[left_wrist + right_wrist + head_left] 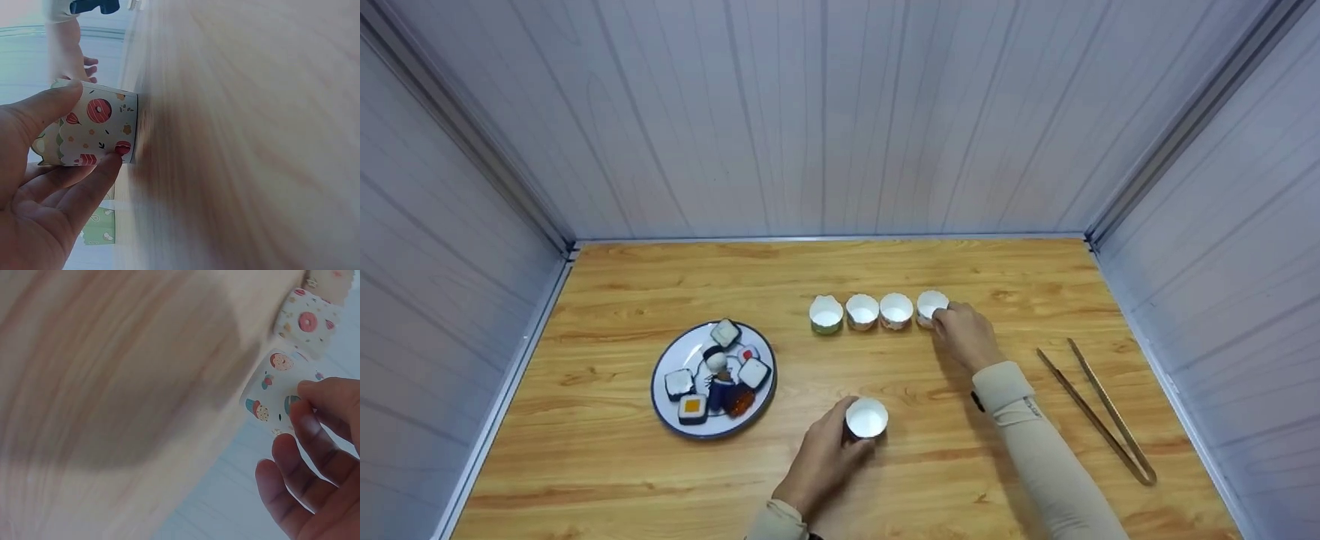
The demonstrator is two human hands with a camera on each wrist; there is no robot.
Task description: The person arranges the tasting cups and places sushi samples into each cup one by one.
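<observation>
My left hand (pixel 826 450) grips a white paper baking cup (pixel 867 418) near the front middle of the table. Its thumb and fingers lie along opposite sides of the cup. Donut and cake prints show on its wall in the left wrist view. Farther back, my right hand (pixel 966 336) pinches the rightmost baking cup (pixel 928 303) of a row, thumb and index finger at its wall. The other fingers (pixel 272 486) are loosely bent. Beside it stand three more cups: a white one (pixel 896 310), another white one (pixel 862 310) and a green-sided one (pixel 826 315).
At the left, a blue-rimmed plate (pixel 664 405) carries several sushi-like pieces (pixel 692 409). Open metal tongs (pixel 1132 442) lie on the right side of the wooden table (pixel 607 300). Panel walls (pixel 840 150) rise at the back and both sides.
</observation>
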